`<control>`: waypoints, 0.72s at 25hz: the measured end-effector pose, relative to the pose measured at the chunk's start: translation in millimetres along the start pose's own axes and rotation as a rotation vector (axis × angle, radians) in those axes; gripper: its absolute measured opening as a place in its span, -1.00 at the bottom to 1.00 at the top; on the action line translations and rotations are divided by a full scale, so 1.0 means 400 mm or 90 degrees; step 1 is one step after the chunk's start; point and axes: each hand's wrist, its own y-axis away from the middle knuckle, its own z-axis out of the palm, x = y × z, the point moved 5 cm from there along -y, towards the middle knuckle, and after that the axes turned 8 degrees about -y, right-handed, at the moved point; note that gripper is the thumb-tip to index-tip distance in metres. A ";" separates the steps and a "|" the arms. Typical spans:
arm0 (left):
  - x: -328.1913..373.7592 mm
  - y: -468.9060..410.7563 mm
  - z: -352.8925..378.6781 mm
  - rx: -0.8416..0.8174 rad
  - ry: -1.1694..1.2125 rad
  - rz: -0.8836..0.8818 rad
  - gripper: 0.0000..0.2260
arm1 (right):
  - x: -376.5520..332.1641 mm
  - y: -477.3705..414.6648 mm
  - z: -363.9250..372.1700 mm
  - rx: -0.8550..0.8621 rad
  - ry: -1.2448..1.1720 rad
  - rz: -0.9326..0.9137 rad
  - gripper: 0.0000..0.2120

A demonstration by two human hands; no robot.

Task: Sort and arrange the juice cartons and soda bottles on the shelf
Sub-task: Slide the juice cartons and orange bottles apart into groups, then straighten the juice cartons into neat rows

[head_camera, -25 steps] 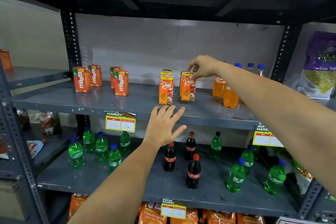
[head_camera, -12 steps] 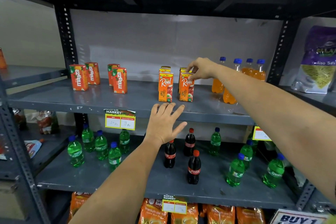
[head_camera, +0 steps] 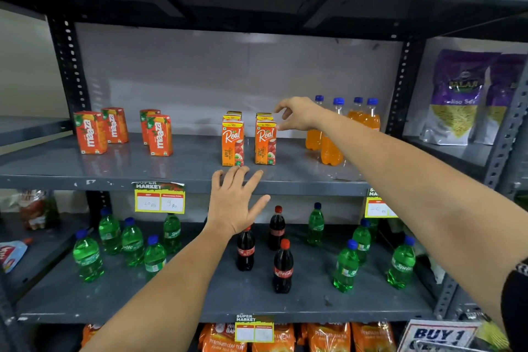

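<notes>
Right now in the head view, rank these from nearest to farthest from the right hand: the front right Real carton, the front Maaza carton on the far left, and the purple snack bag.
1. Front right Real carton: just below-left of the right hand.
2. Purple snack bag: on the neighbouring shelf, to its right.
3. Far-left Maaza carton: at the same shelf's left end.

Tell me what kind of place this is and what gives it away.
Most likely a small grocery shop or supermarket aisle. Grey metal shelving carries grouped stock: juice cartons, green soda bottles, and a "Super Market" price tag clipped to the shelf edge. A "BUY 1" sign sits at lower right.
</notes>
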 end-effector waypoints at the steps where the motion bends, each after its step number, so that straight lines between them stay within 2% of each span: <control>1: 0.007 -0.001 0.001 -0.003 0.003 -0.011 -0.50 | 0.004 0.008 -0.012 0.002 0.001 0.000 -0.49; 7: 0.032 -0.004 -0.014 -0.048 0.010 -0.005 -0.47 | 0.029 0.031 -0.016 0.008 0.025 -0.009 -0.58; 13: -0.066 0.032 -0.022 -0.095 -0.045 -0.036 -0.42 | -0.013 0.046 0.002 0.188 0.142 -0.014 -0.61; 18: -0.216 0.074 -0.059 -0.133 -0.087 -0.056 -0.39 | -0.142 0.046 0.070 0.226 0.149 -0.075 -0.65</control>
